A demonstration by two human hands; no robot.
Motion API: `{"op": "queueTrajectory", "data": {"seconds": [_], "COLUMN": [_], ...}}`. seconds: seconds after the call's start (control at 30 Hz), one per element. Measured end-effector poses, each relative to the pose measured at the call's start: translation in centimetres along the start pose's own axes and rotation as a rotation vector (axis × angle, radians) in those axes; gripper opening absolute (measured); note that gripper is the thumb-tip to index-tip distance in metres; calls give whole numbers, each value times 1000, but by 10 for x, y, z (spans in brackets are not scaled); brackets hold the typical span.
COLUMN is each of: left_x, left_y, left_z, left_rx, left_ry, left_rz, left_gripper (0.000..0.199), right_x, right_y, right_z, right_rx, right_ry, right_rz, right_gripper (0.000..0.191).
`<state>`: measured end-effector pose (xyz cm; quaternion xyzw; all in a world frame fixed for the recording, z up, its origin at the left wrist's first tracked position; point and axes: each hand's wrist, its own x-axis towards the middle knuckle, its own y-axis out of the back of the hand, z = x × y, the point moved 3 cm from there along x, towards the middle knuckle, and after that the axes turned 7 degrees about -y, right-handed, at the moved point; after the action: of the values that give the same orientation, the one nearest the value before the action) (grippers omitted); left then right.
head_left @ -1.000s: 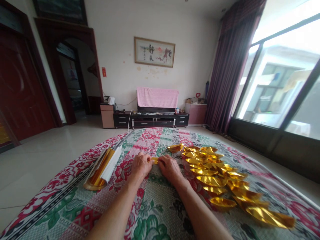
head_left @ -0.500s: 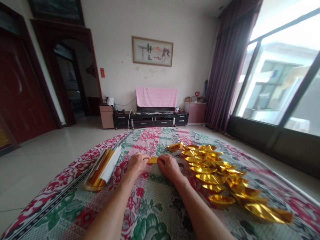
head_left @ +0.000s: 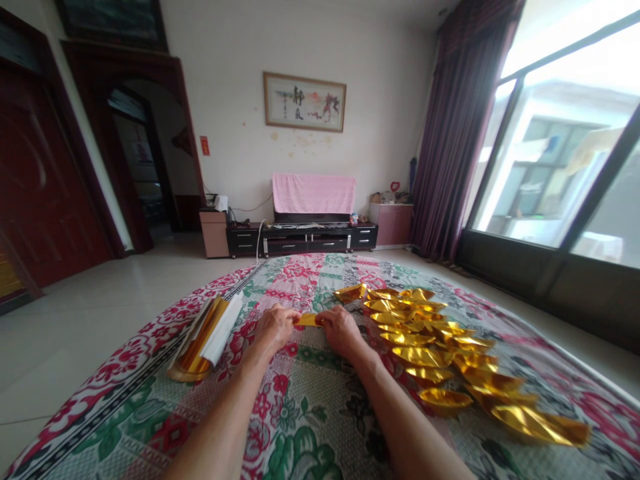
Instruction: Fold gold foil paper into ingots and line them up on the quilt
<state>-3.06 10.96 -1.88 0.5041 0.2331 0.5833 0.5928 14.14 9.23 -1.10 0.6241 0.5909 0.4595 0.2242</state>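
Between my two hands a small strip of folded gold paper [head_left: 309,320] is stretched level, just above the flowered cloth [head_left: 300,363]. My left hand [head_left: 276,328] pinches its left end, and my right hand [head_left: 341,329] pinches its right end. Fingers cover both ends of the strip. To the right lie several folded gold boat-shaped pieces [head_left: 423,357] in rough rows. On the left, a stack of gold and white paper sheets [head_left: 203,340] rests on the cloth, curled up at its sides.
The round table's far edge faces a low black TV cabinet [head_left: 305,245] with a pink cloth [head_left: 314,193] over the screen. A purple curtain [head_left: 445,147] and large window stand at the right, a red door [head_left: 45,173] at the left.
My hands have drawn slightly apart, so a little more of the gold strip shows between them. The papers and gold pieces lie as before.
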Motion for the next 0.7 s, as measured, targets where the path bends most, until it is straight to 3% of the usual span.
{"op": "queueTrajectory", "data": {"seconds": [0.17,0.37,0.7], "left_x": [-4,-12,-5], "left_y": [1,3,3], "left_z": [11,30,17], "left_rx": [100,213,126], "left_ry": [60,92,39], "left_rz": [73,152,53], "left_gripper": [22,31,20], "right_x": [-3,-6,1], "right_y": [-3,-3,0], "right_z": [-3,-8,-3], "right_rx": [-8,-4,-19], "right_ry": [-83,-133,-79], "right_rz": [88,116,33], "right_gripper": [22,22,28]}}
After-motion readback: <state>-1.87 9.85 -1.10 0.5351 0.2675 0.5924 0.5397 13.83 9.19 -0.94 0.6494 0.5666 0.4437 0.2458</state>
